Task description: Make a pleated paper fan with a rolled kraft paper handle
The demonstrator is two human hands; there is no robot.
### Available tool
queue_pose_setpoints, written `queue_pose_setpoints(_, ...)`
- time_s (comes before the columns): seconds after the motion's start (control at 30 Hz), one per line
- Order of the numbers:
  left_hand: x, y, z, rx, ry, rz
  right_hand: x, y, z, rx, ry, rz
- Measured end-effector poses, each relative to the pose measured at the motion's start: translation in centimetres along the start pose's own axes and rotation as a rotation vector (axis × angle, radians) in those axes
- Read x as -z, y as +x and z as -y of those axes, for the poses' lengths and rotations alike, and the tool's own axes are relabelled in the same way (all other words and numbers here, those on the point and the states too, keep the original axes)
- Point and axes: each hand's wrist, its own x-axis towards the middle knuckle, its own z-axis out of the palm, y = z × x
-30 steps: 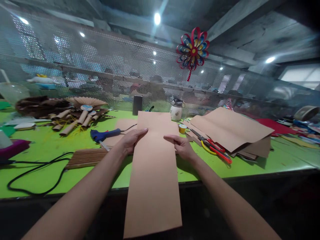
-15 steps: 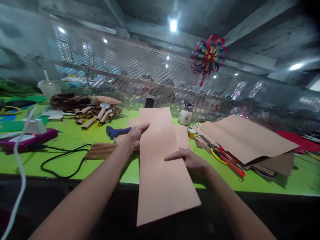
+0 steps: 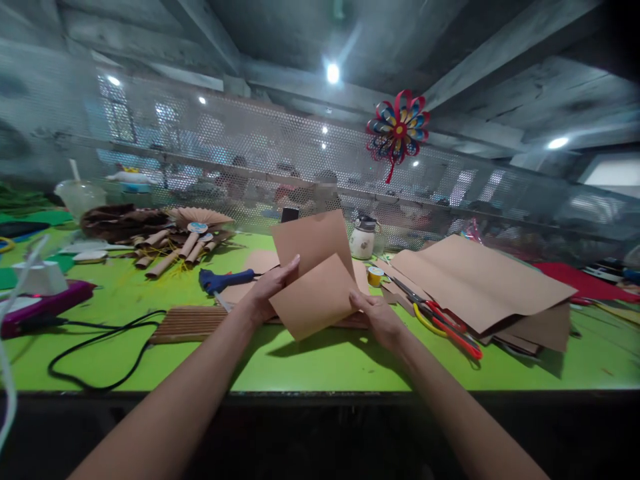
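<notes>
A sheet of brown kraft paper is held up above the green table, bent over so that a front flap overlaps the part behind it. My left hand grips its left side, thumb on the paper's face. At the right edge of the flap, my right hand pinches the paper between thumb and fingers. Just left of my left hand lies a blue glue gun. Nearby is a pleated strip of brown paper, partly behind my left forearm.
Red-handled scissors and a stack of brown paper lie on the right. A yellow spool and a white bottle stand behind. Rolled paper handles, a black cable and a purple power strip are on the left.
The long paper, which hung flat past the table edge, has its lower end folded up towards the top. My right hand has moved with that end; my left hand still holds the side.
</notes>
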Motion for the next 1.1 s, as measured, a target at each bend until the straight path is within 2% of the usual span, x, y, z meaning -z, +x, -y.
queue_pose_setpoints(0.17,0.4,0.8,0.4,-0.052,-0.085,0.017,0.3,0.6,-0.3,0.025,0.068,-0.135)
queue_pose_setpoints(0.3,0.5,1.3,0.8,-0.062,-0.123,0.025,0.6,1.2,-0.8,0.108,0.099,-0.195)
queue_pose_setpoints(0.53,-0.2,1.4,1.1,-0.144,-0.189,0.068,0.8,1.9,-1.5,0.124,0.102,-0.298)
queue_pose_setpoints(0.6,-0.1,1.4,1.2,-0.129,-0.16,0.072,0.8,2.0,-1.6,0.128,0.1,-0.308)
queue_pose_setpoints(0.83,0.5,1.6,2.2,0.015,0.033,-0.023,0.5,1.7,-1.3,0.095,0.091,-0.293)
queue_pose_setpoints(1.1,0.9,1.9,2.2,-0.122,0.153,-0.06,-0.3,0.5,-0.2,0.048,0.108,-0.137)
